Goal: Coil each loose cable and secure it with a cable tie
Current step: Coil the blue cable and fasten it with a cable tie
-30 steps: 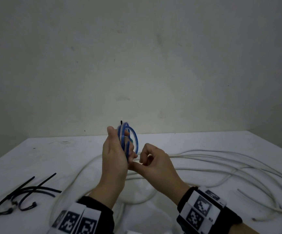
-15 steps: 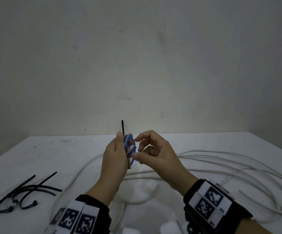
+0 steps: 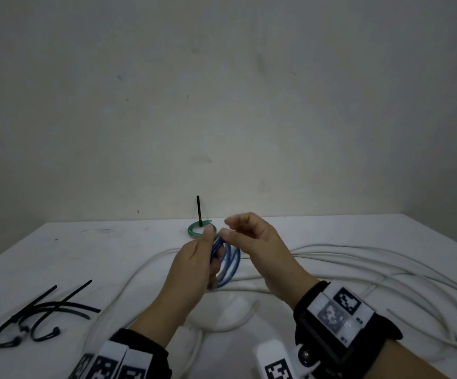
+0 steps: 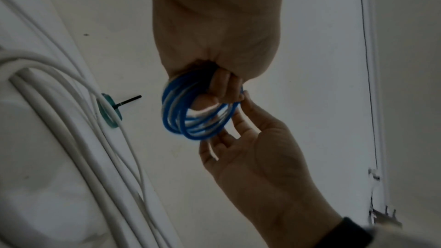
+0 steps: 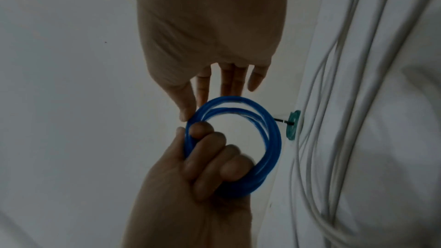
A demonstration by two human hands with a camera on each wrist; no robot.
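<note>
Gripping blue cable [image 3: 228, 265] coil in left hand [image 3: 194, 265] above table [image 3: 112, 258], right hand [image 3: 260, 250] fingers relaxed apart beside it, untied; green coil [image 3: 200, 230] tied, white cable [image 3: 372, 269] loose, black ties [image 3: 38, 315] waiting.

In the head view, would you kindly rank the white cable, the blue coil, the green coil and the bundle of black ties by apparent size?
Largest to smallest as they look:
1. white cable
2. black ties
3. blue coil
4. green coil

The green coil lies farther off, so its true size against the blue coil stays unsure.
</note>
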